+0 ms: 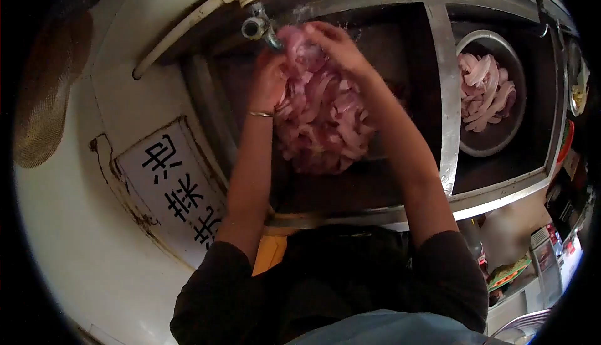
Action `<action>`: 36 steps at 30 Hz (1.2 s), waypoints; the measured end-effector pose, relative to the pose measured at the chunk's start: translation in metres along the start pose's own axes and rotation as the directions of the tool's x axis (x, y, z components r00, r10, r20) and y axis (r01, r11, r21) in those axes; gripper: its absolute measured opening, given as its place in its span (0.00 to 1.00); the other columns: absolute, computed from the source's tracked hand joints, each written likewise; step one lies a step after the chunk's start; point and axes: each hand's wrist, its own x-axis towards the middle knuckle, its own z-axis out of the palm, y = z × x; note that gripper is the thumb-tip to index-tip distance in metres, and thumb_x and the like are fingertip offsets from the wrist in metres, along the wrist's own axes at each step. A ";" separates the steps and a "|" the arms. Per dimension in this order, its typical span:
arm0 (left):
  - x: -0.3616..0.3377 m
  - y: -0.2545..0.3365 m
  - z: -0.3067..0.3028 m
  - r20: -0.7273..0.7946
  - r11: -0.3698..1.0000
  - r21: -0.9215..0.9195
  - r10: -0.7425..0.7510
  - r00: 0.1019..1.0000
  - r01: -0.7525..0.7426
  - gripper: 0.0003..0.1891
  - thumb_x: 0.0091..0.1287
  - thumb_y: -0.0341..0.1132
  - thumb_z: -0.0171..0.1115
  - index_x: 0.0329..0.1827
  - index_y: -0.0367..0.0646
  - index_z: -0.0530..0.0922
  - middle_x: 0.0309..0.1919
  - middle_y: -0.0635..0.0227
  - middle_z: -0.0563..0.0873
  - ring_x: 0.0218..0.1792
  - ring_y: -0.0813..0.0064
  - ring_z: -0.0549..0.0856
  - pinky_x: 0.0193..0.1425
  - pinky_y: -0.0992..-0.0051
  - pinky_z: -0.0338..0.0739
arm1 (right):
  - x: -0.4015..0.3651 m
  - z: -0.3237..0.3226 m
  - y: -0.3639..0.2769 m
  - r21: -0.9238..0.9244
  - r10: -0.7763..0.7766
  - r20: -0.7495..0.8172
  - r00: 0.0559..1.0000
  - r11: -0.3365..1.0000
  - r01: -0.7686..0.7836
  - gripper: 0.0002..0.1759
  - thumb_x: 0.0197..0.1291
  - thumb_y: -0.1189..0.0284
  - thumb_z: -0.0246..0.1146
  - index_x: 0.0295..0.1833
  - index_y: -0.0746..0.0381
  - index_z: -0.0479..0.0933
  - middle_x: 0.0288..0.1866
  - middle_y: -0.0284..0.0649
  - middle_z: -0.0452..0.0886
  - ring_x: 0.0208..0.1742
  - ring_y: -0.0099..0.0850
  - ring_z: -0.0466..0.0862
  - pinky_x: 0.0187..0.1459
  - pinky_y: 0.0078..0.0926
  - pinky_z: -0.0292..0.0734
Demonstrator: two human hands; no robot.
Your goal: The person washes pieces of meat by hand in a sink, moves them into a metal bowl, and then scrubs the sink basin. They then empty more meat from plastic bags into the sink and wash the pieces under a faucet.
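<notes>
My left hand (269, 83) and my right hand (340, 46) are closed around a piece of raw pink meat (303, 52) from either side. They hold it close beside the metal tap (258, 27), where water splashes about. Just below my hands lies a big heap of raw meat strips (328, 126) in the left basin of the steel sink (441, 94). Part of the heap is hidden by my hands and forearms. A bracelet circles my left wrist.
In the right basin stands a round metal bowl (494, 146) with more pale meat strips (485, 91) in it. A pale pipe (188, 32) runs along the wall to the tap. A paper sign (175, 188) with black characters is on the left wall.
</notes>
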 end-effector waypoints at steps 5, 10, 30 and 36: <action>0.019 -0.008 -0.029 -0.004 0.902 0.427 0.077 0.997 -0.068 0.15 0.59 0.30 0.56 0.50 0.39 0.73 0.46 0.66 0.77 0.47 0.72 0.77 0.47 0.69 0.75 | -0.022 0.019 -0.041 0.056 0.102 0.210 0.972 0.992 -0.116 0.28 0.56 0.49 0.58 0.50 0.63 0.74 0.46 0.36 0.76 0.49 0.25 0.72 0.50 0.24 0.68; 0.004 0.011 -0.001 -0.024 0.985 0.121 -0.121 0.992 0.123 0.18 0.56 0.26 0.57 0.51 0.38 0.70 0.46 0.66 0.74 0.45 0.75 0.77 0.47 0.72 0.75 | 0.014 0.023 0.004 0.206 0.234 0.365 0.901 0.923 -0.324 0.22 0.57 0.56 0.60 0.49 0.61 0.75 0.43 0.33 0.77 0.45 0.23 0.74 0.48 0.21 0.69; 0.002 0.000 -0.033 0.064 0.929 -0.351 -0.099 0.993 0.116 0.15 0.62 0.42 0.46 0.40 0.45 0.79 0.48 0.64 0.79 0.56 0.59 0.72 0.63 0.49 0.59 | 0.013 0.006 -0.006 0.004 -0.158 0.095 0.983 0.987 0.158 0.17 0.52 0.78 0.59 0.50 0.65 0.74 0.37 0.34 0.78 0.37 0.21 0.76 0.42 0.18 0.72; 0.005 0.005 -0.008 -0.123 0.972 -0.234 0.001 0.992 -0.030 0.12 0.61 0.38 0.49 0.42 0.44 0.77 0.50 0.64 0.77 0.54 0.61 0.73 0.62 0.55 0.63 | -0.012 0.022 0.009 0.331 0.057 -0.160 0.985 0.944 0.000 0.23 0.58 0.58 0.58 0.52 0.65 0.72 0.39 0.35 0.78 0.38 0.26 0.77 0.43 0.22 0.72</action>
